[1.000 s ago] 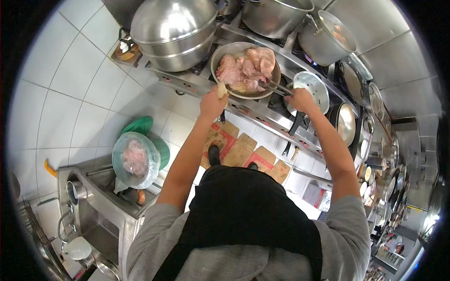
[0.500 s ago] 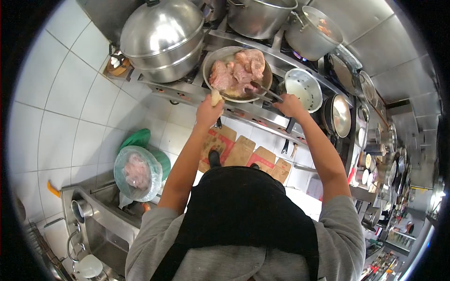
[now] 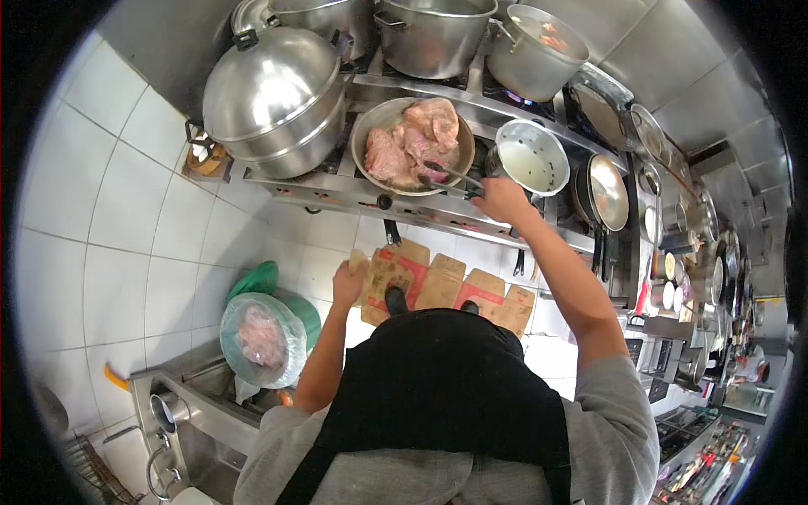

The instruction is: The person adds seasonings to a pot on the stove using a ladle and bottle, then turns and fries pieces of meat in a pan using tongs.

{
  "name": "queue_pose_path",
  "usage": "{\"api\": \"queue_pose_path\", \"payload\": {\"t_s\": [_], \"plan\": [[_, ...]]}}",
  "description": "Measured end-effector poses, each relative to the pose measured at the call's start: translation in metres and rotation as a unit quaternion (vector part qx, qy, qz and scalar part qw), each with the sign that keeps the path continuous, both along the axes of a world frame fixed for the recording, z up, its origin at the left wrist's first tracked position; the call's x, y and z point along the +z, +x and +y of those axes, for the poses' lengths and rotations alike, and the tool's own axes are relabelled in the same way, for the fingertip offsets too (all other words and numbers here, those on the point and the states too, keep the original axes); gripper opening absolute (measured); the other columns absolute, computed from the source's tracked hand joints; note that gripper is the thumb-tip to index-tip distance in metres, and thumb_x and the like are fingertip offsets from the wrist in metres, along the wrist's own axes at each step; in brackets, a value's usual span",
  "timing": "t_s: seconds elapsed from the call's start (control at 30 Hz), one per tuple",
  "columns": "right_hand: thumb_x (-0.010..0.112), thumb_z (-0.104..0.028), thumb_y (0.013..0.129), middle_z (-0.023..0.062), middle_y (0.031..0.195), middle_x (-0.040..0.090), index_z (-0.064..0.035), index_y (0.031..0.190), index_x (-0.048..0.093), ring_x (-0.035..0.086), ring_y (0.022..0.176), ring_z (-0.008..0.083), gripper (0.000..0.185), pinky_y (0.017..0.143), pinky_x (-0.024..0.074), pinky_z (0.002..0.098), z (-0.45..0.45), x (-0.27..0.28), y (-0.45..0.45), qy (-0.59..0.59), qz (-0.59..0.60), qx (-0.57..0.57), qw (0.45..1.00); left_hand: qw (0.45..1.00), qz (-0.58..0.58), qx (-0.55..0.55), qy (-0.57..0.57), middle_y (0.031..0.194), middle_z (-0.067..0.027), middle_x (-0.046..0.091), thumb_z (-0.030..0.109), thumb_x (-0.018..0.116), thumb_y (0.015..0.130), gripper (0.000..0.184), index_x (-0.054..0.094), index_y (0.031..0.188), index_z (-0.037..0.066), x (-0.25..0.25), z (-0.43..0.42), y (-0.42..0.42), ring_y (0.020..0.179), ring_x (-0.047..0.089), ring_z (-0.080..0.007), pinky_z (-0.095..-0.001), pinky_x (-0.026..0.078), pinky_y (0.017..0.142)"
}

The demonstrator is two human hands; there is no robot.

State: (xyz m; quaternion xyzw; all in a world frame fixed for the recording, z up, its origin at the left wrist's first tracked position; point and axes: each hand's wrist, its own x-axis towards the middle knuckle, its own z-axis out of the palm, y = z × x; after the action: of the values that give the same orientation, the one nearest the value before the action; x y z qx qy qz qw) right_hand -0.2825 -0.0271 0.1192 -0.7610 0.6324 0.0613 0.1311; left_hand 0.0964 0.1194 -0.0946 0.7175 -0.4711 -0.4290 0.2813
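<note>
Several large pieces of pale pink meat [image 3: 421,135] fill a wide frying pan [image 3: 357,139] on the stove. My right hand [image 3: 505,200] is closed around metal tongs [image 3: 463,177], whose tips reach the meat at the pan's right side. Lower down, away from the stove, my left hand [image 3: 345,284] is closed on a small yellowish cloth [image 3: 358,261]. Below the pan, its dark handle [image 3: 391,231] sticks out past the stove's front edge. A white pot with holes around its side [image 3: 532,156] stands just right of the pan.
A big domed steamer [image 3: 273,101] stands left of the pan. Tall pots [image 3: 433,38] occupy the back burners, and more pans [image 3: 606,194] sit to the right. A lined bin [image 3: 290,337] holding meat stands beside the sink [image 3: 198,454]. Flattened cardboard [image 3: 438,282] covers the floor.
My left hand, with the cloth, has moved from the pan's near edge down toward my body. My right hand still holds the tongs at the meat. The view has shifted slightly.
</note>
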Motion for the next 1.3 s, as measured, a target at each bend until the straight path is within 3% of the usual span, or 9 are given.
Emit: {"api": "queue_pose_path", "payload": {"t_s": [0.2,0.27,0.47,0.57,0.7,0.9,1.0,1.2,1.3], "plan": [[0.072,-0.042,0.087,0.0251,0.1,0.072,0.0012,0.101,0.072,0.07,0.097,0.0424,0.046,0.084,0.057,0.0513,-0.009,-0.028,0.005,0.003,-0.008,-0.04,0.999,0.986,-0.111,-0.059,0.107,0.107,-0.0302,0.07,0.051,0.068,0.086,0.062,0.067,0.11,-0.006,-0.066,0.046,0.021,0.105,0.067,-0.046,-0.0504,0.053,0.091],[0.071,-0.042,0.088,0.0244,0.1,0.073,0.0011,0.101,0.072,0.071,0.097,0.042,0.045,0.083,0.0567,0.0517,-0.001,-0.024,0.003,-0.007,-0.029,-0.044,0.999,0.962,-0.184,-0.187,0.072,0.108,-0.0303,0.07,0.053,0.07,0.084,0.065,0.068,0.108,-0.007,-0.14,0.062,0.05,0.105,0.068,-0.0449,-0.0498,0.054,0.091],[0.07,-0.046,0.091,0.0127,0.083,0.071,-0.0001,0.109,0.072,0.067,0.07,0.0224,0.049,0.064,0.0536,0.0379,0.007,-0.031,-0.039,0.06,-0.247,-0.134,0.958,0.939,-0.161,-0.24,0.187,0.103,-0.028,0.072,0.062,0.073,0.077,0.075,0.07,0.109,-0.006,-0.162,0.104,0.077,0.105,0.07,-0.0402,-0.0484,0.054,0.09],[0.066,-0.047,0.096,0.0036,0.071,0.061,-0.0023,0.109,0.072,0.053,0.059,0.0115,0.046,0.053,0.0449,0.0281,0.025,-0.015,-0.043,0.173,-0.505,-0.27,0.801,0.922,-0.201,-0.274,0.186,0.098,-0.0258,0.074,0.06,0.071,0.078,0.073,0.07,0.107,-0.007,-0.142,0.115,0.067,0.101,0.072,-0.0362,-0.0478,0.055,0.087],[0.058,-0.045,0.102,-0.0003,0.078,0.06,-0.0048,0.108,0.067,0.049,0.057,0.0072,0.042,0.047,0.0381,0.0256,0.065,0.001,-0.086,0.137,-0.672,-0.272,0.675,0.888,-0.26,-0.354,0.133,0.096,-0.0261,0.073,0.056,0.068,0.084,0.063,0.072,0.1,-0.005,-0.107,0.12,0.033,0.097,0.072,-0.0381,-0.0481,0.055,0.083],[0.053,-0.039,0.104,0.0027,0.081,0.061,-0.006,0.107,0.065,0.055,0.06,0.0119,0.035,0.053,0.0432,0.0275,0.184,0.034,-0.246,-0.049,-0.65,-0.279,0.705,0.887,-0.263,-0.351,0.141,0.095,-0.0263,0.073,0.056,0.069,0.084,0.062,0.072,0.097,-0.004,-0.113,0.123,-0.007,0.097,0.072,-0.0393,-0.0484,0.055,0.082],[0.049,-0.04,0.105,0.0047,0.079,0.062,-0.0049,0.104,0.064,0.055,0.058,0.014,0.038,0.053,0.0439,0.0282,0.277,0.004,-0.341,-0.148,-0.515,-0.29,0.793,0.883,-0.263,-0.361,0.146,0.094,-0.0265,0.073,0.056,0.069,0.084,0.061,0.072,0.096,-0.004,-0.115,0.133,-0.048,0.096,0.072,-0.04,-0.0486,0.055,0.081],[0.043,-0.053,0.105,0.0102,0.066,0.06,0.0019,0.092,0.065,0.054,0.049,0.0167,0.06,0.047,0.0439,0.031,0.451,-0.058,-0.415,0.016,-0.523,-0.557,0.645,0.87,-0.265,-0.385,0.159,0.092,-0.0268,0.073,0.055,0.07,0.084,0.061,0.073,0.093,-0.004,-0.11,0.156,-0.119,0.096,0.072,-0.0412,-0.0489,0.055,0.08],[0.04,-0.057,0.105,0.0073,0.071,0.062,-0.002,0.096,0.063,0.054,0.049,0.0148,0.06,0.044,0.0443,0.0301,0.478,-0.159,-0.435,0.063,-0.557,-0.609,0.561,0.868,-0.268,-0.385,0.162,0.091,-0.0269,0.073,0.055,0.071,0.084,0.06,0.073,0.092,-0.004,-0.101,0.161,-0.137,0.095,0.072,-0.0419,-0.0491,0.055,0.08]]}}
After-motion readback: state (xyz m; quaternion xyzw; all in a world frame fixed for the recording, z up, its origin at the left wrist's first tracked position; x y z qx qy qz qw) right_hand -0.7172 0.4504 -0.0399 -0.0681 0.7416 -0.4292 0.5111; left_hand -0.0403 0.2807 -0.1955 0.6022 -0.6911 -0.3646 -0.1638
